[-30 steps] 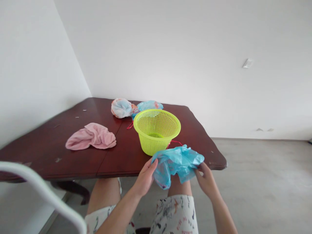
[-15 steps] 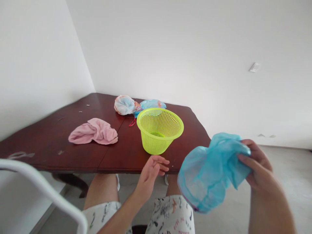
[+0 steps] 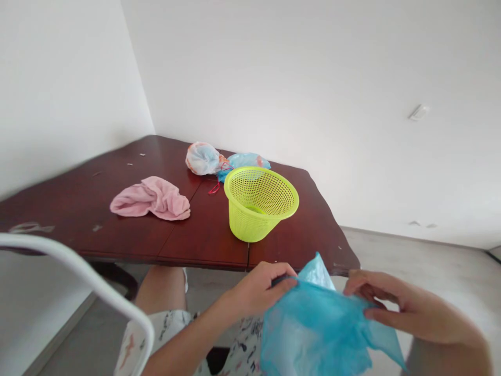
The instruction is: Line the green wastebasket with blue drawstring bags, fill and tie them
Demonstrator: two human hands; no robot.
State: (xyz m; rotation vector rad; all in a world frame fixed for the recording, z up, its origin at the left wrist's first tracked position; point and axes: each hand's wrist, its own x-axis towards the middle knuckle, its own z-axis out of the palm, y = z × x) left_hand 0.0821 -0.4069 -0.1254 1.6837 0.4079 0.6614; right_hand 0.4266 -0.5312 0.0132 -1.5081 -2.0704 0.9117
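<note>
Our left hand and right hand gripping blue plastic bag, stretched crosswise between them; lime mesh basket at 11 o'clock on tabletop.

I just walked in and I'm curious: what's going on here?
A person at a dark wooden table is holding a thin blue plastic bag up near the table's edge. The left hand grips it at the top, while the right hand pinches its other side. On the table stand a lime-green plastic basket, a crumpled pink cloth, and two bunched plastic bags behind the basket.
</note>
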